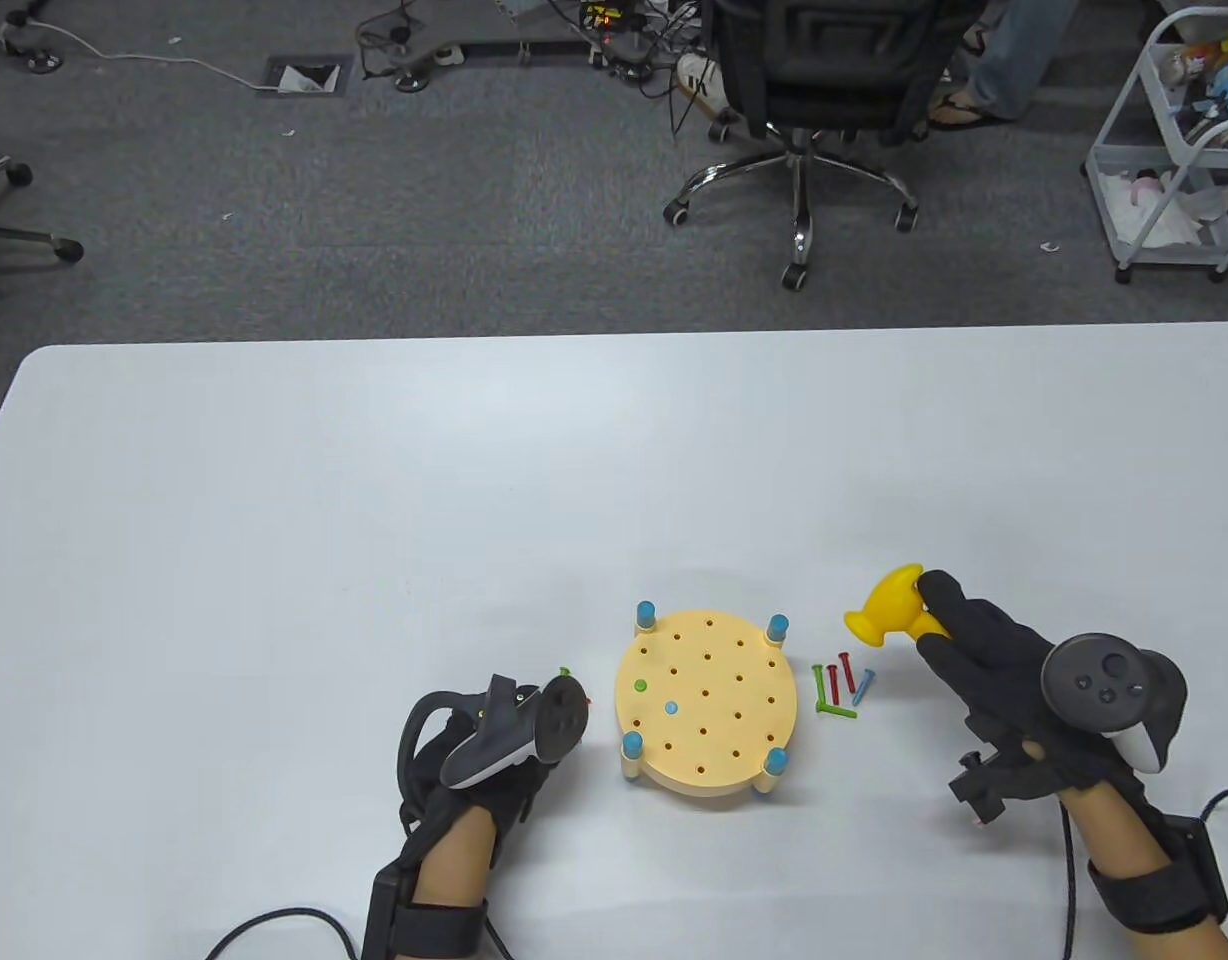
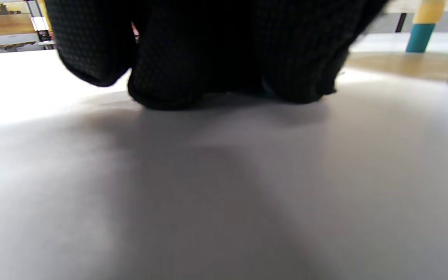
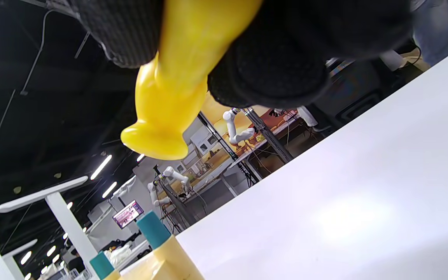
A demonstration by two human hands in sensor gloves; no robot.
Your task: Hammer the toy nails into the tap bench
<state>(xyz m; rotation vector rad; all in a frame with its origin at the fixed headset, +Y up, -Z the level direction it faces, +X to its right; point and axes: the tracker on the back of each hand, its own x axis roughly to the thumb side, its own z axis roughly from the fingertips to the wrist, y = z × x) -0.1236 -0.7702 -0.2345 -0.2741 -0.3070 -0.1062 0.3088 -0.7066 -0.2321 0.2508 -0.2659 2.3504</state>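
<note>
The round yellow tap bench (image 1: 706, 705) sits low and centre on the desk (image 1: 374, 500) with a green nail (image 1: 641, 686) and a blue nail (image 1: 672, 708) already sunk flush, so I judge the task barely begun. Loose nails (image 1: 838, 687) lie just right of it. Further right, the right hand (image 1: 1014, 690) clamps its fingers (image 3: 270, 70) on the yellow toy hammer (image 1: 889, 606), raised clear of the bench; the left hand (image 1: 494, 745) rests curled just left, seemingly pinching nails, though I cannot tell.

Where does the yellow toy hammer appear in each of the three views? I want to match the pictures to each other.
Table view: the yellow hammer is at lower right, gripped by the right hand, right of the round tap bench.
Left wrist view: not in it; only the left hand over the table.
Right wrist view: top centre, its head pointing down-left.
Shared landmark: the bench's teal corner posts.
</note>
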